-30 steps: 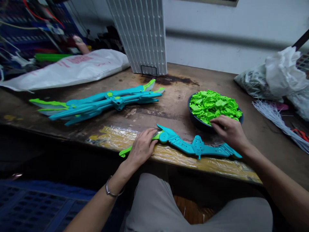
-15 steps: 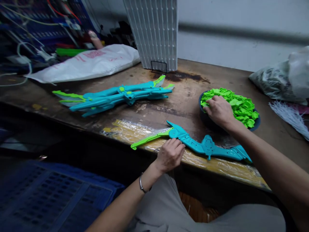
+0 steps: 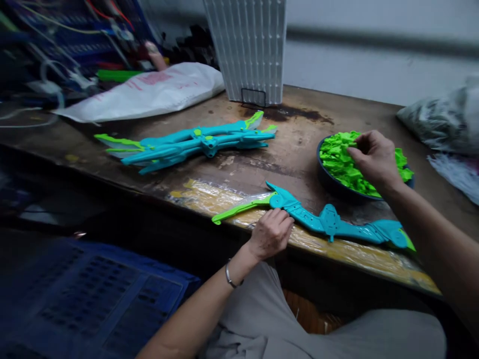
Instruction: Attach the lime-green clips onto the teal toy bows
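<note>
A teal plastic toy bow [image 3: 310, 219] with lime-green end pieces lies along the table's front edge. My left hand [image 3: 272, 233] is closed on its near edge, close to the round joint at the left; the fingertips are partly hidden. Over the dark bowl [image 3: 325, 180], heaped with small lime-green plastic pieces [image 3: 339, 159], my right hand [image 3: 377, 157] is pinched. Green shows between its thumb and forefinger, a small plastic piece whose outline blends with the heap. Several more teal and green toy bows [image 3: 202, 142] lie stacked farther back on the left.
Behind the stacked bows lies a white woven sack [image 3: 149, 92]. A ribbed grey panel [image 3: 249, 55] stands upright near the wall. Another bag [image 3: 437, 117] sits at the right with white strands [image 3: 454, 172] beside it. A blue plastic crate [image 3: 93, 299] is below at the left.
My right hand has risen from the left part of the heap and shifted right, its fingers now pinched. My left hand keeps its place on the bow. The view has swung slightly left.
</note>
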The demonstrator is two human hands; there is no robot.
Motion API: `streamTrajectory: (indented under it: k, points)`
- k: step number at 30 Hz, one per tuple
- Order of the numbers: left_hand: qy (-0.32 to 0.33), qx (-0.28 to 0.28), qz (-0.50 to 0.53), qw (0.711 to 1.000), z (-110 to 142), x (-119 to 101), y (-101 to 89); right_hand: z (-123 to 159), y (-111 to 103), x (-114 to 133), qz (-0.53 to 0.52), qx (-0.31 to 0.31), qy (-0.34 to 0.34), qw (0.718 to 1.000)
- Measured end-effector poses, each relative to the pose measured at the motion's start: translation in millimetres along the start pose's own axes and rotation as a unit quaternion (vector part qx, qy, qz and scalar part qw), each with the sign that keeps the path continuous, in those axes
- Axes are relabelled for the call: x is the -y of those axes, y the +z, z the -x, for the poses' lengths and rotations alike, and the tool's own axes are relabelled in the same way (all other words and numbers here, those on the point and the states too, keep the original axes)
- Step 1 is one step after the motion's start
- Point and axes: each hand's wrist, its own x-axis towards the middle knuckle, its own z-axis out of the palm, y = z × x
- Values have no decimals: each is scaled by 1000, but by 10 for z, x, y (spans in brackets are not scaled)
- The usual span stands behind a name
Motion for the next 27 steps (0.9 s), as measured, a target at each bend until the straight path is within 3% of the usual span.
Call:
streamTrajectory:
  k: [2,5,8,11,16,27]
  points:
    - [-3,-5,25,1000,3,25,-10,217,-103,17,-116,-17,-17,993]
    - [-14,-35,89,995,-12,38,-23,636,-214,-8,-234,64,2,970]
    - [-24,-85,121,989,-70,-62,-26,1013,-247,-142,-261,166,87,947]
    - [-6,-80,124,989,-177,-259,18,1237,-213,-329,-266,207,143,931]
    - [-4,-38,121,992,-314,-443,175,1343,-117,-480,-271,215,182,921]
    - [17,-34,109,993,-289,-464,229,1309,104,-521,-226,216,102,944]
